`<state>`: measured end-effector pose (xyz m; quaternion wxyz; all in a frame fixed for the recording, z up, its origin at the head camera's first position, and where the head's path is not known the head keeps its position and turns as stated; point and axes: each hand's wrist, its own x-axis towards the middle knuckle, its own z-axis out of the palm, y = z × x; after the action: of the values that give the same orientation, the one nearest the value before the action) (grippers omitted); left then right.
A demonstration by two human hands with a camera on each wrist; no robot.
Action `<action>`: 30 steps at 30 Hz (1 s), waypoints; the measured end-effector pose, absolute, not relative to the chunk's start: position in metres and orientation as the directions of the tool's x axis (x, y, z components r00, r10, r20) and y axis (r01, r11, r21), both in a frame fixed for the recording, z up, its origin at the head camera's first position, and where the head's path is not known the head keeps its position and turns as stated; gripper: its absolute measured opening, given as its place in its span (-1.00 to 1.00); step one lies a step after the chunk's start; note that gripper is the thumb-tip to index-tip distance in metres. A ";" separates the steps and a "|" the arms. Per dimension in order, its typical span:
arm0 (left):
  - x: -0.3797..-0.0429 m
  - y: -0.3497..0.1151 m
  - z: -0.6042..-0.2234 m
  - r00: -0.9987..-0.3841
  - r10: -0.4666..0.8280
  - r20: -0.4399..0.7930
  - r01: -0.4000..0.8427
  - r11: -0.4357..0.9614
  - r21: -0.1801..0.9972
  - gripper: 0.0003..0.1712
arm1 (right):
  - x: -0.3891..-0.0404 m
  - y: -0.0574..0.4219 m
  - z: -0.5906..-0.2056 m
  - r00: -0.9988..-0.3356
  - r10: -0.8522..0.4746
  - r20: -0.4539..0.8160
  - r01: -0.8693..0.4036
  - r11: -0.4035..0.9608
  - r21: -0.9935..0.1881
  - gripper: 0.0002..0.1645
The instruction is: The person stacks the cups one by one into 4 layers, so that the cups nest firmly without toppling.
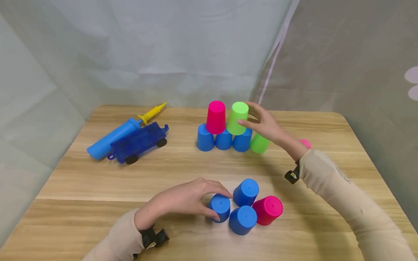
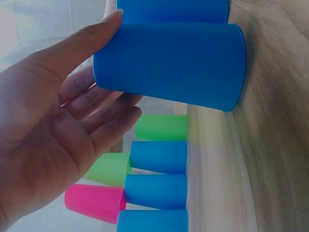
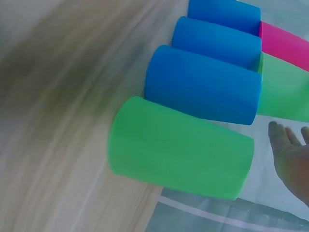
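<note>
My left hand (image 1: 187, 199) curls round an upside-down blue cup (image 1: 220, 208), thumb at its near side and fingers at the far side. Two more blue cups, one behind (image 1: 246, 193) and one in front (image 1: 243, 220), and a pink cup (image 1: 268, 210) stand beside it. Farther back, my right hand (image 1: 262, 121) is at a light green cup (image 1: 238, 118), its thumb overlapping the cup's front. In the right wrist view its fingers look extended, just off the green cup (image 3: 285, 89). That cup rests upside down across blue cups, beside a raised pink cup (image 1: 216, 117).
A bottom row holds three blue cups (image 1: 205, 138) and a green cup (image 1: 259, 144) at its right end. A pink item (image 1: 305, 143) shows partly behind my right forearm. At back left lie a blue toy wagon (image 1: 138, 142) and a blue-and-yellow pump (image 1: 114, 137).
</note>
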<state>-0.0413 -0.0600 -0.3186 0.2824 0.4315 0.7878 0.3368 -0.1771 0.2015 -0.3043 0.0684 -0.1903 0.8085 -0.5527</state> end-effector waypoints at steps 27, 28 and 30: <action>-0.047 -0.064 -0.328 -0.507 0.838 -0.202 0.401 0.437 0.805 -0.39 | -0.099 0.227 -0.332 -0.679 -0.713 0.174 -0.467 0.236 -0.852 -0.25; -0.047 -0.064 -0.329 -0.506 0.839 -0.201 0.394 0.432 0.811 -0.39 | -0.098 0.226 -0.333 -0.651 -0.744 0.152 -0.466 0.233 -0.854 -0.25; -0.048 -0.064 -0.329 -0.505 0.840 -0.199 0.378 0.423 0.823 -0.40 | -0.097 0.227 -0.335 -0.592 -0.797 0.122 -0.475 0.223 -0.852 -0.26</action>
<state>-0.0478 -0.0638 -0.3294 0.3110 0.3885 0.7840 0.3710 -0.0966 0.2265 -0.3347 0.1737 -0.4168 0.7624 -0.4635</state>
